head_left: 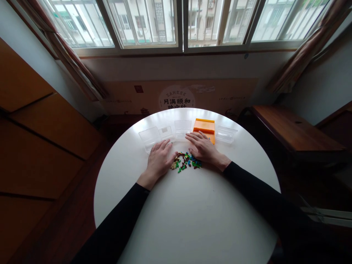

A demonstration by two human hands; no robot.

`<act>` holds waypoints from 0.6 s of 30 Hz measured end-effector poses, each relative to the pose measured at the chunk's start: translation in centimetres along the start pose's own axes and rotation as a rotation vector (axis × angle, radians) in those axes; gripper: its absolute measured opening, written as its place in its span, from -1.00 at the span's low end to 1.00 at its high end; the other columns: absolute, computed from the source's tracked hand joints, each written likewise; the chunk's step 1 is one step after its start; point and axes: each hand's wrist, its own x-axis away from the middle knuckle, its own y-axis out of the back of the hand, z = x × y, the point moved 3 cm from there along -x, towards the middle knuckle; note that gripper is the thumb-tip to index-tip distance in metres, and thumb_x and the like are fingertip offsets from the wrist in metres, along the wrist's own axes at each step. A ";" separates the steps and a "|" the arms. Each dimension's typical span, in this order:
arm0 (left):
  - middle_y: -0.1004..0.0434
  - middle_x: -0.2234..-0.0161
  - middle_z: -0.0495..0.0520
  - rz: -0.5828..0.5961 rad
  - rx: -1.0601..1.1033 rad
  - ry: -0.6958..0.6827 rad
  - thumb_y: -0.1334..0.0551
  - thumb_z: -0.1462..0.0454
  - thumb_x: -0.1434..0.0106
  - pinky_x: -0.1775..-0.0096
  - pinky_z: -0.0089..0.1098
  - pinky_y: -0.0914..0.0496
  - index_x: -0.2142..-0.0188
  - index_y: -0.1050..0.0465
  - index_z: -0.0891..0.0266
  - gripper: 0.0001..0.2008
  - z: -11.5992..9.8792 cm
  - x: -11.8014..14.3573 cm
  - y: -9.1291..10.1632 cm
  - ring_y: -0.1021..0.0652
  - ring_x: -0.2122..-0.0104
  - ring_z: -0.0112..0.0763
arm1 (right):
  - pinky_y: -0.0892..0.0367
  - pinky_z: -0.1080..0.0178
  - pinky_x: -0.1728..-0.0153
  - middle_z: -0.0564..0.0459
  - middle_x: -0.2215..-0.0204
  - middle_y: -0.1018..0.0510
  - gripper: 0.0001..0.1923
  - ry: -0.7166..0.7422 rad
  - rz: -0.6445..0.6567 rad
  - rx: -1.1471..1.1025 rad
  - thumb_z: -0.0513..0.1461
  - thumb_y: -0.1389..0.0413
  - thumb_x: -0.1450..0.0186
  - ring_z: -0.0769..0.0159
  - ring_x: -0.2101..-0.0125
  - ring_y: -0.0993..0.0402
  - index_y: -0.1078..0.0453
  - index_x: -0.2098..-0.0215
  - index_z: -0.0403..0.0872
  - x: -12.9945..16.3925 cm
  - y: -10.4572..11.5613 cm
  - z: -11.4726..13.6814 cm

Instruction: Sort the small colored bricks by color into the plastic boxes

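A wide window (181,25) spans the top of the frame, its sliding panes set in pale frames; behind them stand bars (85,22) and a pale building (158,18). A brownish-pink curtain (62,51) hangs at upper left, another (308,51) at upper right. Below the sill, at upper centre, a tan panel (121,90) leans or hangs against the wall (178,68), bearing "ZANKEE" and dark Chinese characters in a pale circle. An orange-brown cabinet (41,154) fills the left edge, beside dark reddish floor (77,212). At right is a brown wooden desk (297,128), partly in shadow.
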 end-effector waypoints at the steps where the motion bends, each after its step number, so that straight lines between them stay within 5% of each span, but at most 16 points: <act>1: -0.43 -0.46 0.17 -0.001 -0.002 0.008 -0.14 -0.02 -0.58 -0.48 0.08 -0.22 -0.34 -0.51 0.11 -0.51 0.0 0.0 -0.1 -0.40 -0.44 0.07 | -0.05 -0.24 -0.57 -0.18 -0.43 -0.47 -0.38 0.001 0.021 0.001 -0.21 -0.19 -0.47 -0.12 -0.42 -0.34 -0.36 -0.48 -0.08 -0.4 -0.4 -0.1; 8: -0.48 -0.42 0.29 -0.079 0.070 0.007 -0.21 0.00 -0.54 -0.42 0.20 -0.28 -0.38 -0.48 0.16 -0.46 0.4 -0.1 -0.6 -0.43 -0.40 0.22 | -0.06 -0.29 -0.55 -0.15 -0.37 -0.55 -0.53 0.011 0.054 -0.071 -0.17 -0.14 -0.55 -0.08 -0.33 -0.49 -0.47 -0.39 -0.01 -1.3 -1.5 -0.7; 18: -0.50 -0.40 0.27 -0.117 0.091 0.018 -0.24 0.01 -0.52 -0.42 0.19 -0.27 -0.34 -0.50 0.12 -0.49 0.6 0.3 -0.6 -0.44 -0.39 0.22 | -0.13 -0.30 -0.53 -0.18 -0.35 -0.56 -0.48 0.043 0.050 -0.146 -0.24 -0.21 -0.45 -0.09 -0.34 -0.51 -0.50 -0.37 -0.02 -0.8 -1.4 -0.8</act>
